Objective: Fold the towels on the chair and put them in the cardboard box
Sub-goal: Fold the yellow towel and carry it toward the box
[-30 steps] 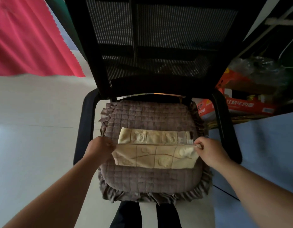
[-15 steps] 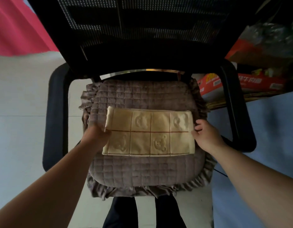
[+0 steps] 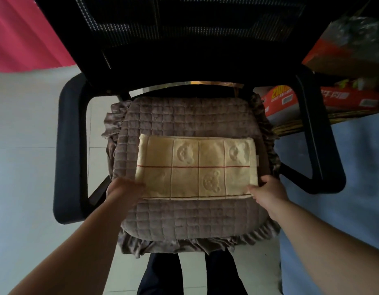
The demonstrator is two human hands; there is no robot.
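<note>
Cream towel (image 3: 197, 168) lying flat on the quilted seat cushion (image 3: 184, 218) of the black chair (image 3: 70, 145), already folded into a wide rectangle. Long axis running left to right, parallel to the front edge of the seat; short axis pointing from the body toward the chair back. Left hand (image 3: 123, 189) at the near left corner of the towel, right hand (image 3: 269, 190) at the near right corner, each one at its own end and about equally near. Left fingers on top of the corner, knuckles toward the camera; whether curled around the cloth or only pressing it, impossible to tell. Right fingers touching the near right edge, thumb side against the cloth; a real pinch not clearly visible either. Towel lying ahead of both hands, away from the body. Probably the next fold across the long axis, one short end carried over to the other, so either hand able to start. Free cushion surface visible behind the towel and in front of it, narrower strips at the left and right. Armrests standing well apart from the towel on both sides, so sideways motion above the seat looks free. Red cartons (image 3: 341, 99) beyond the right armrest; the cardboard box for the towels not identifiable with certainty.
</note>
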